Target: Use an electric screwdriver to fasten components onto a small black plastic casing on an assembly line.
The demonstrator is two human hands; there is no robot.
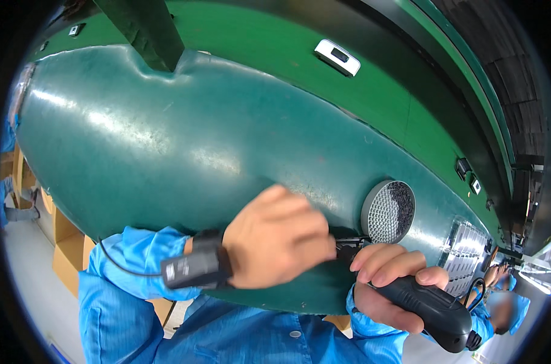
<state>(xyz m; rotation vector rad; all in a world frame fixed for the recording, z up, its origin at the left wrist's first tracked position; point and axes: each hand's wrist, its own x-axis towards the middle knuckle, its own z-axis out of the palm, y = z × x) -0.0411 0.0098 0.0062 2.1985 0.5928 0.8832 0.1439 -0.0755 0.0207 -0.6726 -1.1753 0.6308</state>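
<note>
Near the part-filled dish (378,223), our right hand (383,273) grips a driver (440,312); our left hand (278,242), we can't tell. Work seems unfinished.

The table (184,145) runs open leftward; post (148,33) blocks the far edge, dish (368,212) and tray (466,246) crowd the right end!

The dish (366,212) stands on the worktop (166,164), behind the tool (436,309), with pieces (403,205) inside. The tray (466,246) lies right of the dish. The tool is in the right grip (388,273), right of the left grip (278,239).
</note>
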